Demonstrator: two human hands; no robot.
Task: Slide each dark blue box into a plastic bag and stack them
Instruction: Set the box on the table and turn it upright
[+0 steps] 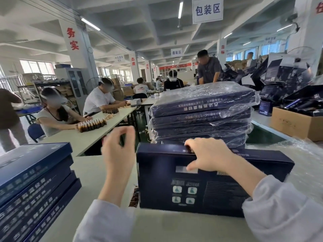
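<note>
A dark blue box [201, 186] stands on its edge in front of me, its printed back facing me. My right hand [208, 155] grips its top edge, fingers curled over the far side and thumb on the near face. Raised just left of the box, my left hand [118, 147] holds nothing, its fingers loosely curled. Behind the box rises a stack of bagged boxes [201, 116] wrapped in clear plastic. At the left edge lies a pile of unbagged blue boxes [33, 186].
Clear plastic bags [304, 165] lie crumpled at the right. A cardboard carton [295, 123] of dark packages stands beyond them. Several people sit at long white tables [97, 130] to the left with small brown bottles.
</note>
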